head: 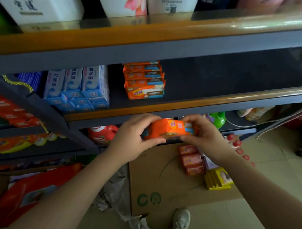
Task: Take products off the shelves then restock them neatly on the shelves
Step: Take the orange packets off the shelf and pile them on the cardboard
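Both hands hold one orange soap pack (169, 129) just below the front edge of the middle shelf (183, 104). My left hand (132, 137) grips its left end and my right hand (204, 134) grips its right end. A stack of matching orange soap packs (144, 80) stands on the middle shelf, above and slightly left of the held pack. To the right of that stack the dark shelf surface (236, 73) is bare. Blue and white boxes (78, 89) stand at the shelf's left.
A flat cardboard sheet (164, 179) lies on the floor with pink soap packs (191, 160), yellow packs (219, 179) and red-capped bottles (239, 149) on it. A red bag (32, 191) lies at the left. Large packages fill the top shelf (136, 32). My shoes (179, 225) stand below.
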Motion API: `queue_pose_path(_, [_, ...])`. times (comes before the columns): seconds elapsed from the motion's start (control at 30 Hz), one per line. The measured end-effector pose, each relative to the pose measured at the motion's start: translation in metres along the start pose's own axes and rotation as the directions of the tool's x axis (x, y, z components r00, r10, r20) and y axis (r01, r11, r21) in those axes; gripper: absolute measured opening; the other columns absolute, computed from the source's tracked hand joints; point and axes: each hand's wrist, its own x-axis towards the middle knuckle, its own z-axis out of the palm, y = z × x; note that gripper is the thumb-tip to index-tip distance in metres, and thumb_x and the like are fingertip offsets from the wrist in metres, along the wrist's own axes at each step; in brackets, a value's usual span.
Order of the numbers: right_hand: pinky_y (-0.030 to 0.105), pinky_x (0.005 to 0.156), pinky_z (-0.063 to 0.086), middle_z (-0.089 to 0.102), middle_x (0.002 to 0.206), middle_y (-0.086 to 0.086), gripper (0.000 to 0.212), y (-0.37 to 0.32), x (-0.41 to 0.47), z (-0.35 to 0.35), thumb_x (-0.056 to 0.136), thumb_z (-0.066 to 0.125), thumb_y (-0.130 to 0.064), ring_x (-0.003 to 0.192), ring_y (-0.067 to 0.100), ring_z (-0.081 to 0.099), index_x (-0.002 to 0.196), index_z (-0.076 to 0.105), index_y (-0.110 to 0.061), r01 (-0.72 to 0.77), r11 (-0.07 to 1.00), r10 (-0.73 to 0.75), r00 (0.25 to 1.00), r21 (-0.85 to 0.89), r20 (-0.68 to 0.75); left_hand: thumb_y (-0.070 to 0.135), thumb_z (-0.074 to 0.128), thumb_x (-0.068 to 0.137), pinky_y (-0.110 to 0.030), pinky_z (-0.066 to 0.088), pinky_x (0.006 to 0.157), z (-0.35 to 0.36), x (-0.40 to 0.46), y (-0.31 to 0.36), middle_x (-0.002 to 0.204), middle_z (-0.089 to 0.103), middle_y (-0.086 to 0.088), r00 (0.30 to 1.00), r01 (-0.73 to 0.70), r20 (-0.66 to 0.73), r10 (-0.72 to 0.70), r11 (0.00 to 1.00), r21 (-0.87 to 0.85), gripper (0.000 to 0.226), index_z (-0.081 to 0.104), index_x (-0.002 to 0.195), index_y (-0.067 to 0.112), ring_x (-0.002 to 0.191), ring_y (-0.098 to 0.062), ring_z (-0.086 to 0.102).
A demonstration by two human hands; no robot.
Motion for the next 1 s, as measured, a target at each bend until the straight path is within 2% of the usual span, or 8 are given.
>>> queue_pose_path(0.13, [0.028, 0.078, 0.055, 0.062, 0.105, -0.003, 0.031, -0.002, -0.018, -0.008, 0.079, 0.069, -0.008, 0.096, 0.011, 0.065, 0.102, 0.057, -0.025, -0.090, 0.993, 0.091, 0.996, 0.071, -0.007, 0.051, 0.073, 0.069, -0.008, 0.044, 0.081, 0.010, -0.004, 0.011, 0.104, 0.057, 0.023, 0.955, 0.296, 0.079, -0.286, 0.909, -0.293, 0.044, 0.054, 0.105, 0.035, 0.095, 0.002, 0.057])
queue_pose_path(0.3, [0.027, 0.062, 0.054, 0.064, 0.086, 0.001, 0.013, -0.027, -0.038, -0.019, 0.090, 0.052, -0.029, 0.072, 0.007, 0.065, 0.096, 0.061, -0.022, -0.160, 0.978, 0.158, 0.987, 0.137, 0.021, 0.028, 0.058, 0.085, -0.029, 0.052, 0.080, 0.039, -0.004, 0.028, 0.093, 0.064, 0.003, 0.712, 0.567, 0.173, -0.680, 0.413, -0.713, 0.012, 0.057, 0.097, 0.026, 0.085, -0.010, 0.064])
queue_pose_path(0.43, [0.027, 0.052, 0.054, 0.064, 0.074, 0.007, 0.029, -0.039, -0.051, -0.022, 0.083, 0.050, -0.043, 0.061, 0.018, 0.064, 0.107, 0.056, -0.026, -0.234, 0.918, 0.218, 0.972, 0.321, 0.084, 0.035, 0.050, 0.087, -0.030, 0.048, 0.065, 0.061, -0.010, 0.035, 0.092, 0.065, -0.012, 0.480, 0.694, 0.601, -0.639, -0.143, -0.705, 0.037, 0.058, 0.107, 0.006, 0.075, -0.019, 0.061])
queue_pose_path(0.53, [0.024, 0.051, 0.054, 0.064, 0.069, 0.006, 0.018, -0.039, -0.053, -0.022, 0.095, 0.046, -0.033, 0.057, 0.015, 0.063, 0.105, 0.057, -0.022, -0.269, 0.936, 0.255, 0.963, 0.226, 0.090, 0.028, 0.032, 0.099, -0.022, 0.046, 0.050, 0.078, -0.019, 0.044, 0.073, 0.065, -0.007, 0.366, 0.782, 0.749, -0.553, -0.254, -0.570, 0.034, 0.059, 0.097, 0.008, 0.049, -0.010, 0.054])
queue_pose_path(0.7, [0.033, 0.063, 0.057, 0.068, 0.078, 0.014, 0.037, -0.019, -0.049, -0.040, 0.096, 0.039, -0.045, 0.067, 0.023, 0.067, 0.098, 0.059, -0.014, -0.394, 0.908, 0.388, 0.919, 0.141, 0.071, 0.040, 0.042, 0.094, -0.018, 0.045, 0.044, 0.093, -0.025, 0.051, 0.065, 0.063, -0.002, 0.283, 0.827, 0.752, -0.595, -0.246, -0.505, 0.038, 0.060, 0.096, 0.007, 0.046, -0.008, 0.055])
queue_pose_path(0.8, [0.039, 0.074, 0.057, 0.070, 0.093, 0.013, 0.046, 0.009, -0.045, -0.055, 0.091, 0.041, -0.055, 0.085, 0.026, 0.069, 0.103, 0.058, -0.014, -0.581, 0.759, 0.582, 0.808, 0.293, 0.093, 0.043, 0.057, 0.085, -0.019, 0.046, 0.047, 0.089, -0.022, 0.056, 0.067, 0.066, -0.002, 0.276, 0.850, 0.640, -0.717, -0.129, -0.511, 0.032, 0.063, 0.092, 0.011, 0.053, -0.011, 0.061])
queue_pose_path(0.9, [0.040, 0.086, 0.053, 0.066, 0.114, 0.014, 0.059, 0.036, -0.048, -0.062, 0.073, 0.064, -0.050, 0.104, 0.028, 0.064, 0.116, 0.058, -0.011, -0.674, 0.606, 0.628, 0.731, 0.422, 0.266, 0.038, 0.063, 0.083, -0.022, 0.047, 0.057, 0.089, -0.020, 0.064, 0.080, 0.069, -0.003, 0.388, 0.895, 0.522, -0.759, 0.176, -0.410, 0.025, 0.064, 0.095, 0.016, 0.065, -0.015, 0.064])
queue_pose_path(1.0, [0.025, 0.076, 0.052, 0.063, 0.111, 0.011, 0.045, 0.058, -0.056, -0.068, 0.071, 0.076, -0.026, 0.095, 0.018, 0.061, 0.110, 0.059, -0.012, -0.476, 0.879, 0.464, 0.844, -0.024, 0.268, 0.032, 0.072, 0.077, -0.027, 0.053, 0.072, 0.096, -0.021, 0.070, 0.095, 0.068, 0.002, 0.614, 0.789, 0.384, -0.689, 0.534, -0.303, 0.030, 0.061, 0.101, 0.017, 0.084, -0.014, 0.065])
